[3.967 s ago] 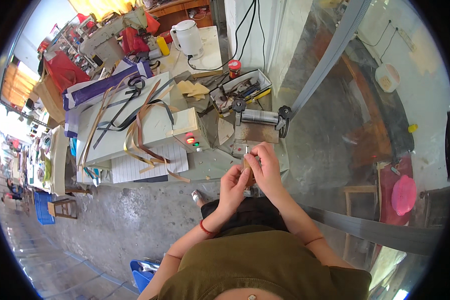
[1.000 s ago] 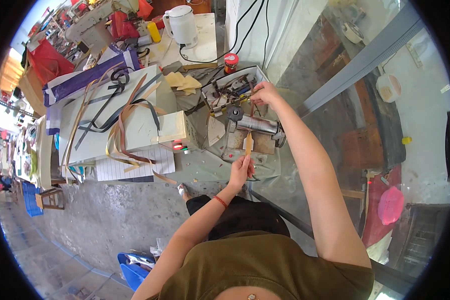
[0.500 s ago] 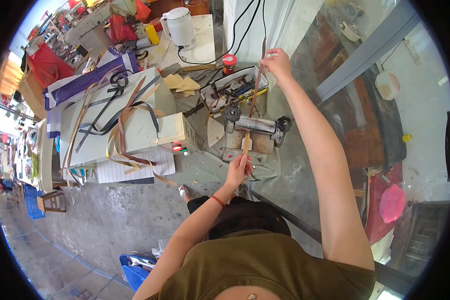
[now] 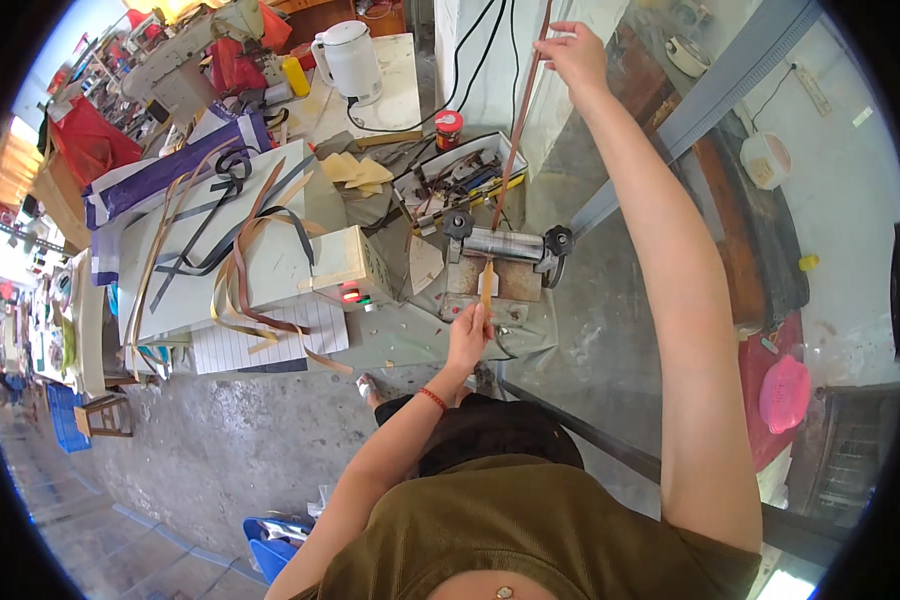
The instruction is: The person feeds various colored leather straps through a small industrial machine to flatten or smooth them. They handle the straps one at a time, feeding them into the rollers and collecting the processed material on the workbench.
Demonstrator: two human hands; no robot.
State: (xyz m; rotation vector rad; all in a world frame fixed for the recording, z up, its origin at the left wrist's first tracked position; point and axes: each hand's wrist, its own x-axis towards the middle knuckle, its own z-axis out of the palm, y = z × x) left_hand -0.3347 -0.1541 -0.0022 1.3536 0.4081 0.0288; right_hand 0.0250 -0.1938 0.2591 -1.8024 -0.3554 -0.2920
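Observation:
A narrow leather strip runs through a small roller machine with a shiny metal cylinder and black knobs at both ends. On the near side, the strip's tan face shows, and my left hand pinches it just in front of the machine's plate. Beyond the roller the strip looks brown and rises steeply. Up there my right hand grips it between thumb and fingers, arm stretched far out. The strip's upper end passes out of the picture.
Left of the machine, a grey box with lit buttons carries several loose strips. Behind the roller stand a tool tray and a red-lidded jar. A white kettle with a black cord is farther back.
My right hand has moved up and away from the roller, drawing the strip with it. My left hand keeps its pinch near the plate, slightly shifted in the picture.

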